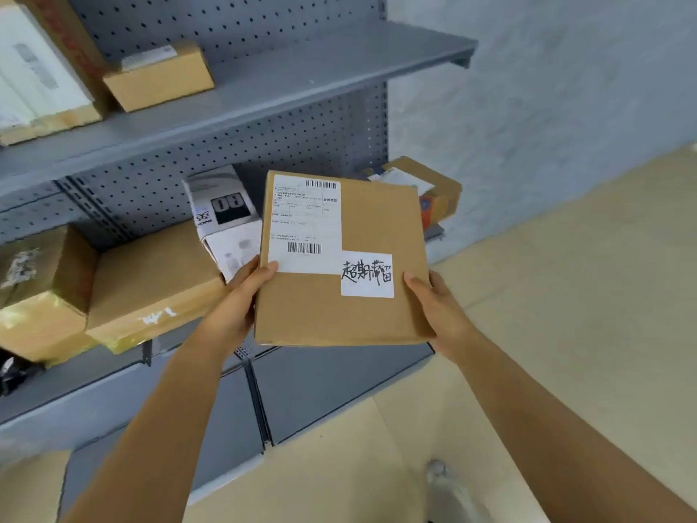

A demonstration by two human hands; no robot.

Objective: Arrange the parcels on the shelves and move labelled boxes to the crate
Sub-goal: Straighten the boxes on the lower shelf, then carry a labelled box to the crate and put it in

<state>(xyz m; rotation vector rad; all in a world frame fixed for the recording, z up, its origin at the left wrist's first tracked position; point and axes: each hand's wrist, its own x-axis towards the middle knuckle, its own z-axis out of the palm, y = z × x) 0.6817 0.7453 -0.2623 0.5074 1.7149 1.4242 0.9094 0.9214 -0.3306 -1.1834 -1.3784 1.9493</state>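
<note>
A flat brown cardboard box is held up in front of the grey shelving, its top face toward me. It bears a white shipping label with barcodes and a smaller white sticker with handwritten characters. My left hand grips its left edge, thumb on top. My right hand grips the right edge, thumb on the top face. No crate is in view.
Grey pegboard shelves hold other parcels: a small brown box and a large box on the upper shelf, brown boxes, a white box and a labelled parcel lower down. Beige floor lies to the right.
</note>
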